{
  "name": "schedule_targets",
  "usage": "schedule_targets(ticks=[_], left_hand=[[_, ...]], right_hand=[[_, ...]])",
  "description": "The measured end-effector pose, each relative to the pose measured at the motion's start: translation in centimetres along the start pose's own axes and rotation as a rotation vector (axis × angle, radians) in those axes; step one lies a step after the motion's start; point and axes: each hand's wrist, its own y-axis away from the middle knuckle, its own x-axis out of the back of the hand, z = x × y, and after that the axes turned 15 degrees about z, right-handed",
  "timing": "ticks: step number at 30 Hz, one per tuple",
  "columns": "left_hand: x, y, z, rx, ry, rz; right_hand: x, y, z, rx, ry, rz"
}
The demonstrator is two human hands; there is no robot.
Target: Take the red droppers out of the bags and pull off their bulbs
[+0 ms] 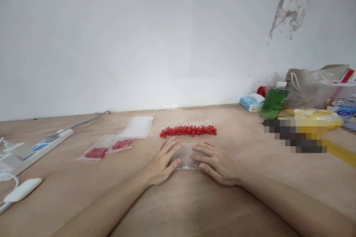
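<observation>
Resting loosely spread, the fingers of my left hand and right hand lie over the sides of a plastic bag, pinching nothing; I'd smooth it with light, even pressure. Clear, thin and shiny-edged, it lies on the table, nearer me than the red-tipped sticks.

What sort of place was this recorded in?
Probably a makeshift indoor worktable, perhaps at home: a white wall with a peeling patch, a long white power strip, and a blue-and-white tissue pack by a green, white-capped bottle.

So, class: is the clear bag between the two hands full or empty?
Empty: the clear bag lies flat, with nothing visible inside.
</observation>
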Motion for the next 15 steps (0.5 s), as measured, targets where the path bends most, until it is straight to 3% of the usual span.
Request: schedule_targets(ticks=[4, 7, 8, 12, 15], left_hand=[[0.8, -0.6, -2.3, 0.154, -0.131, 0.415], [3.1, -0.8, -5.6, 0.29, -0.335, 0.648], [4.2, -0.5, -6.7, 0.326, -0.363, 0.639], [8.3, 2.7, -10.5, 0.246, -0.354, 0.264], [10.1, 6.2, -13.4, 0.152, -0.44, 0.16]], right_hand=[[0.5, 0.2, 0.1, -0.041, -0.131, -0.186], [2.6, 0.8, 0.7, -0.12, -0.143, -0.268], [3.6, 1.1, 1.2, -0.161, -0.137, -0.303], [7.3, 3.2, 4.4, -0.411, -0.047, -0.37], [8.1, 4.9, 7.4, -0.491, 0.073, -0.371]])
